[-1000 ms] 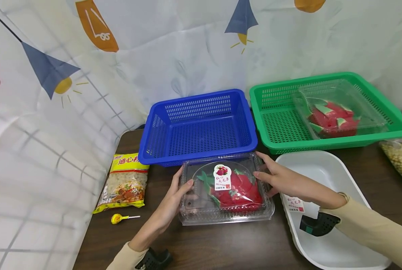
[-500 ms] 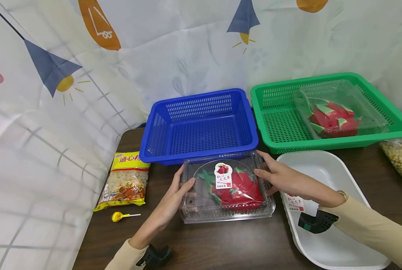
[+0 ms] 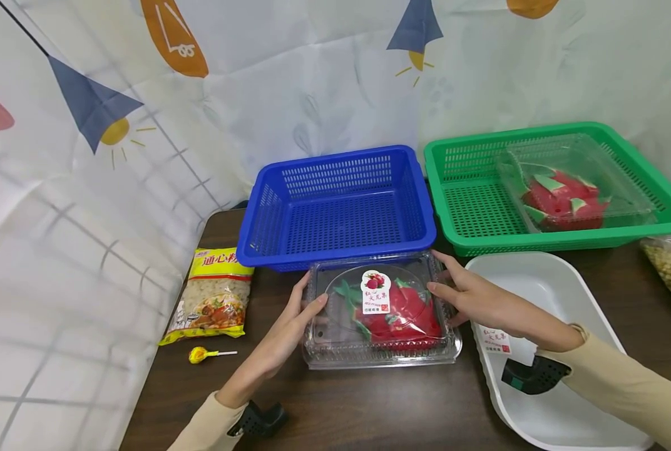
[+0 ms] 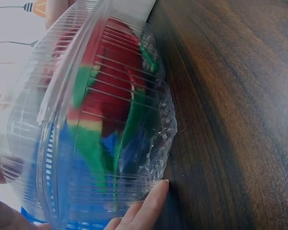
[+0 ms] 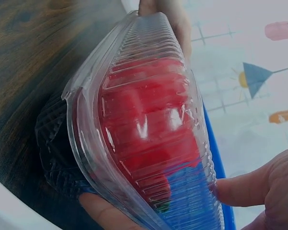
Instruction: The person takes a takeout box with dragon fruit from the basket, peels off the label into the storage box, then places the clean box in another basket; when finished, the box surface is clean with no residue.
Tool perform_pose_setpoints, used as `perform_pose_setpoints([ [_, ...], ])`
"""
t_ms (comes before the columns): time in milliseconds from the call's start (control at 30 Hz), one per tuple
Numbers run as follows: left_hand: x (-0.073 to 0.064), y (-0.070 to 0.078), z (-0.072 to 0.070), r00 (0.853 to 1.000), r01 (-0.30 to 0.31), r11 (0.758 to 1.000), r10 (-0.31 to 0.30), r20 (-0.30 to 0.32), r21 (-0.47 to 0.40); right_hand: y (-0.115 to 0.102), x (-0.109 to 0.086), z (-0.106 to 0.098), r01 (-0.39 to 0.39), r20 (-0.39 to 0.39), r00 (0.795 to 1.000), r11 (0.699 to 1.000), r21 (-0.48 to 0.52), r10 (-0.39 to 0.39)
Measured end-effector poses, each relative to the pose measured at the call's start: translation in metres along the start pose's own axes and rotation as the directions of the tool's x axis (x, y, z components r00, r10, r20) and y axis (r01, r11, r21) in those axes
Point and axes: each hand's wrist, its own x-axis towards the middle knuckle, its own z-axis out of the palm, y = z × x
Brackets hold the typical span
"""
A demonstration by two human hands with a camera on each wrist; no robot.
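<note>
Box, clear and ridged, with red-and-green fruit inside and a white label on top, is held between left grip and right grip.

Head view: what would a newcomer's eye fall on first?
Probably the red-and-green dragon fruit inside the clear box at centre, gripped between the left hand and right hand. Next would likely come the bright blue basket just behind it, then the green basket at back right, holding a second clear box.
</note>
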Motion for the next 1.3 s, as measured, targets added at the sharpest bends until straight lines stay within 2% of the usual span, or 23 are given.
perform_pose_setpoints([
  [100,-0.001,0.001,-0.002,1.000,-0.003,1.000,0.003,0.009,-0.017,0.000,-0.001,0.000,0.001,0.002,1.000,1.000,0.000,-0.001],
  [200,-0.003,0.005,-0.008,1.000,-0.011,1.000,0.010,0.011,0.025,0.001,-0.001,-0.001,0.000,0.009,1.000,1.000,0.007,0.000],
  [267,-0.005,0.009,-0.013,0.999,-0.039,0.996,0.039,0.001,0.075,0.001,-0.001,-0.001,0.001,0.012,1.000,1.000,0.011,-0.001],
  [333,-0.007,0.012,-0.017,0.995,-0.091,0.987,0.095,-0.024,0.133,0.002,-0.002,-0.002,-0.005,0.010,1.000,1.000,0.012,0.005],
  [400,-0.010,0.014,-0.018,0.984,-0.153,0.962,0.170,-0.056,0.224,0.002,-0.002,-0.001,-0.010,0.001,1.000,1.000,0.007,0.010],
  [467,-0.012,0.012,-0.015,0.958,-0.232,0.913,0.275,-0.086,0.335,0.003,-0.003,-0.001,-0.010,-0.010,1.000,1.000,0.003,0.010],
  [500,-0.014,0.011,-0.013,0.936,-0.275,0.873,0.339,-0.097,0.402,0.004,-0.003,-0.001,-0.008,-0.013,1.000,1.000,0.004,0.008],
  [567,-0.016,0.008,-0.007,0.871,-0.361,0.762,0.481,-0.097,0.537,0.004,-0.003,-0.001,0.004,-0.013,1.000,1.000,0.009,-0.004],
  [600,-0.016,0.008,-0.005,0.826,-0.414,0.697,0.558,-0.080,0.585,0.004,-0.003,-0.001,0.010,-0.010,1.000,1.000,0.010,-0.010],
  [667,-0.016,0.007,-0.003,0.728,-0.510,0.552,0.685,-0.010,0.660,0.004,-0.003,-0.001,0.026,-0.009,1.000,1.000,0.003,-0.026],
  [700,-0.016,0.008,-0.002,0.683,-0.555,0.483,0.729,0.040,0.677,0.004,-0.003,-0.001,0.030,-0.013,0.999,1.000,-0.008,-0.030],
  [733,-0.015,0.008,-0.001,0.643,-0.598,0.422,0.760,0.094,0.682,0.003,-0.003,-0.001,0.037,-0.020,0.999,0.999,-0.032,-0.037],
  [767,-0.014,0.009,0.000,0.615,-0.634,0.373,0.774,0.149,0.677,0.002,-0.004,-0.001,0.047,-0.032,0.998,0.997,-0.066,-0.049],
  [800,-0.013,0.010,0.000,0.596,-0.662,0.336,0.778,0.199,0.670,0.001,-0.005,0.001,0.063,-0.047,0.997,0.992,-0.109,-0.068],
  [833,-0.011,0.010,0.001,0.588,-0.678,0.308,0.773,0.240,0.668,0.000,-0.007,0.002,0.084,-0.063,0.994,0.985,-0.151,-0.094],
  [867,-0.009,0.010,0.002,0.586,-0.685,0.288,0.763,0.271,0.670,-0.001,-0.010,0.004,0.097,-0.082,0.990,0.976,-0.194,-0.115],
  [933,-0.005,0.011,0.004,0.596,-0.681,0.261,0.740,0.311,0.684,-0.003,-0.017,0.008,0.131,-0.115,0.978,0.943,-0.306,-0.173],
  [1100,0.003,0.011,0.005,0.642,-0.628,0.219,0.688,0.338,0.747,-0.012,-0.036,0.018,0.192,-0.166,0.931,0.822,-0.535,-0.326],
  [1200,0.006,0.011,0.007,0.670,-0.600,0.204,0.657,0.346,0.774,-0.019,-0.041,0.020,0.253,-0.144,0.902,0.769,-0.588,-0.406],
  [1300,0.006,0.011,0.011,0.704,-0.575,0.204,0.616,0.353,0.792,-0.024,-0.039,0.021,0.320,-0.084,0.889,0.741,-0.590,-0.450],
])
